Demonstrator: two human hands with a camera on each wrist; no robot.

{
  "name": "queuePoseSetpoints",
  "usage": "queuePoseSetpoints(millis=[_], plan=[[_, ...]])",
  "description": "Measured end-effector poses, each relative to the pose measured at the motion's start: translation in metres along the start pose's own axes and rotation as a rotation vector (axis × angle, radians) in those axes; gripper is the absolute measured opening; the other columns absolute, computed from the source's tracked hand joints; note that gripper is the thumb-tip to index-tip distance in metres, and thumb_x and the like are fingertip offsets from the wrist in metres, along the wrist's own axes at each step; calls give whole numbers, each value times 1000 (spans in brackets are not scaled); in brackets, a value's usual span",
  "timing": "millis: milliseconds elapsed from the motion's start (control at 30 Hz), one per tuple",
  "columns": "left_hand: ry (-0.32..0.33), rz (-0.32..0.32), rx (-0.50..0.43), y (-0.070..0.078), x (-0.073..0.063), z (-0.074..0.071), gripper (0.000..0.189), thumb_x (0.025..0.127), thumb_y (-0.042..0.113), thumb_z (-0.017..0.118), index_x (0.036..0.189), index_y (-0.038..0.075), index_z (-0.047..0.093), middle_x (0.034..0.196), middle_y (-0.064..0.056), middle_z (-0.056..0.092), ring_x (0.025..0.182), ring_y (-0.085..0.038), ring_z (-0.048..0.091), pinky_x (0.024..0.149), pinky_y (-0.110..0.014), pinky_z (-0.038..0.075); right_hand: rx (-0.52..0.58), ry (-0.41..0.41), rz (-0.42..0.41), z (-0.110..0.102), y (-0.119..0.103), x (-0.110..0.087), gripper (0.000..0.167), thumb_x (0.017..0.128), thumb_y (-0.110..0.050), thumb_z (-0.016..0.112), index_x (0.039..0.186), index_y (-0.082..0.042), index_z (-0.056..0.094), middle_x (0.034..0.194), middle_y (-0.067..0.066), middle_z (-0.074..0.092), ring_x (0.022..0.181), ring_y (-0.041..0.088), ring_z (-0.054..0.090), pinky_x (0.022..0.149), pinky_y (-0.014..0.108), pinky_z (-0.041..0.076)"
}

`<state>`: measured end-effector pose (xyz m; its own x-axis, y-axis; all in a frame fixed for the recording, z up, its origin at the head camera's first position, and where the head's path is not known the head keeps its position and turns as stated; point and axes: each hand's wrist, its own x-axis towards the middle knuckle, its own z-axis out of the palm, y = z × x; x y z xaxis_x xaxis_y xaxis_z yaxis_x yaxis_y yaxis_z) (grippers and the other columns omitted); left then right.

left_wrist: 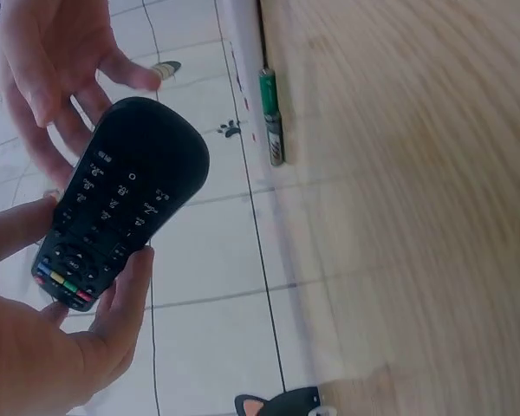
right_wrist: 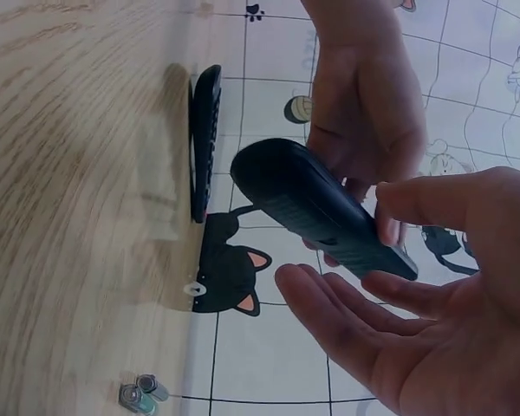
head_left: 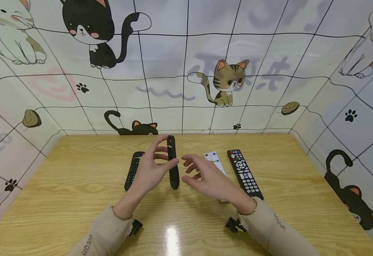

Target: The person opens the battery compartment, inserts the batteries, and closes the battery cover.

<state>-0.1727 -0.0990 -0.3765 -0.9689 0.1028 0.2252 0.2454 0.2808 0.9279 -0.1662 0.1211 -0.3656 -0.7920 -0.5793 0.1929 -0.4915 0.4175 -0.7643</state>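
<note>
A black remote control (head_left: 173,167) is held up above the table by my left hand (head_left: 149,172), thumb on one side and fingers on the other. Its number keys and coloured buttons face the left wrist view, where the remote (left_wrist: 121,195) looks tilted. The right wrist view has its plain back (right_wrist: 308,204), with the battery cover in place as far as I can tell. Just to the right is my right hand (head_left: 210,181), fingers loosely bent and holding nothing. Small green-and-silver batteries (right_wrist: 141,395) lie on the table; in the head view the right hand mostly hides them.
Another black remote (head_left: 132,172) lies left of the left hand. Partly behind the right hand is a white remote (head_left: 216,161), and a larger black one (head_left: 245,174) lies farther right. A cat-print sheet (head_left: 161,89) rises behind the wooden table (head_left: 77,185).
</note>
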Motion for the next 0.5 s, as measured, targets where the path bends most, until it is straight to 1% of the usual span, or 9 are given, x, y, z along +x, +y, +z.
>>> queuePoseSetpoints(millis=[100, 200, 300, 400, 500], plan=[[1, -16, 102, -4, 2, -4, 75, 89, 19, 84, 152, 30, 45, 121, -12, 63, 100, -28, 68, 74, -40, 59, -31, -16, 4, -1, 1, 1, 50, 98, -15, 71, 143, -2, 51, 122, 9, 61, 105, 30, 66, 82, 45, 59], [-14, -42, 201, -7, 4, -8, 75, 87, 22, 85, 151, 25, 47, 115, -12, 64, 95, -27, 68, 70, -38, 57, -58, -36, 8, -2, 1, 1, 50, 98, -16, 71, 142, -2, 52, 122, 10, 61, 105, 29, 65, 82, 44, 58], [-41, -79, 306, -9, 7, -11, 74, 87, 26, 86, 150, 19, 48, 113, -13, 64, 89, -25, 66, 67, -36, 56, -79, -59, 15, -2, 1, 1, 49, 99, -17, 71, 142, -2, 52, 123, 10, 61, 105, 26, 64, 83, 44, 58], [-70, -122, 396, -11, 9, -13, 74, 86, 30, 85, 149, 16, 49, 112, -14, 65, 83, -23, 65, 65, -36, 54, -94, -82, 18, -2, 2, 0, 48, 100, -19, 69, 141, -2, 52, 123, 11, 61, 105, 25, 64, 84, 45, 58], [-98, -160, 466, -12, 11, -14, 74, 86, 31, 86, 149, 14, 50, 111, -14, 66, 80, -23, 64, 65, -37, 53, -104, -98, 21, -2, 4, -1, 46, 101, -22, 68, 141, -3, 53, 124, 10, 62, 105, 25, 63, 84, 45, 57]])
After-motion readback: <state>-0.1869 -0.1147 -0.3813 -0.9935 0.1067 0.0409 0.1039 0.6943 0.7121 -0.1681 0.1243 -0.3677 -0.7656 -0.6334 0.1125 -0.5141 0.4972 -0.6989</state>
